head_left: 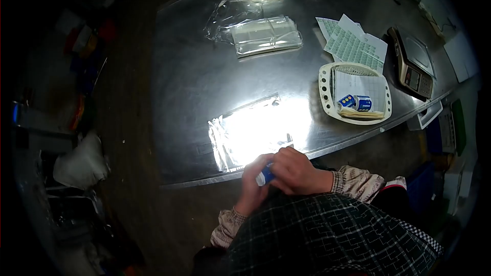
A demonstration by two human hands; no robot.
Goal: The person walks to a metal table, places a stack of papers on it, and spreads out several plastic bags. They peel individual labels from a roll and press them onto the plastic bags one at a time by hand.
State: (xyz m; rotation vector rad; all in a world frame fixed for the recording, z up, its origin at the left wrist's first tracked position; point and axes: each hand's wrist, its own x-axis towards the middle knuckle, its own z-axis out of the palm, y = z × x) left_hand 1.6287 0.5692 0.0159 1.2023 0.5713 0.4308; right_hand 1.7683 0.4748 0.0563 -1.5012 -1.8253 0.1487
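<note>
Close to my body, at the table's front edge, my left hand (pixel 251 183) is closed around a small blue-and-white label roll (pixel 265 176). My right hand (pixel 299 171) is also closed, its curled fingers at the right side of that roll; its fingertips are partly hidden. Just beyond my hands lies a flat, shiny clear plastic bag (pixel 225 145) on the metal table, washed out by glare. Two similar blue-and-white rolls (pixel 362 103) lie in a white plastic basket (pixel 326 106) to the right, beside papers.
A bundled stack of clear plastic bags (pixel 268 36) lies toward the back of the metal table (pixel 179 87), with a loose clear wrapper (pixel 225 18) beside it. Green-printed sheets (pixel 353 43) lie behind the basket. A digital scale (pixel 413 66) stands at the right edge.
</note>
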